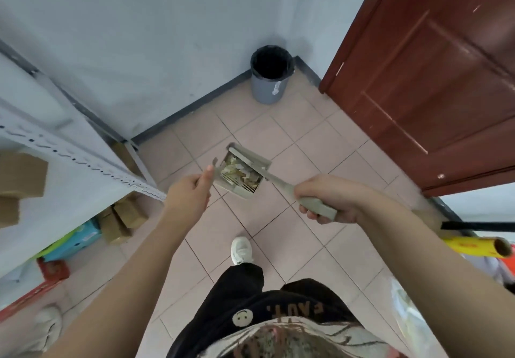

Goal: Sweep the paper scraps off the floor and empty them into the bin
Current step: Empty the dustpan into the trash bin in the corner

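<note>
- Big red-brown door point(434, 78) just R of bin point(269, 76); metal shelf point(69, 145) w/ cardboard boxes point(122, 218) well L of bin.
- Bin stands in wall corner, apart from dustpan point(245, 187), which is nearer the person.
- Dustpan holds paper scraps point(239, 172), sits betw. both hands.
- brush point(278, 183) head lies over pan; R hand point(326, 198) fingers wrapped round its handle, arm stretched fwd.
- L hand point(189, 193) grips pan's thin handle, thumb up.
</note>
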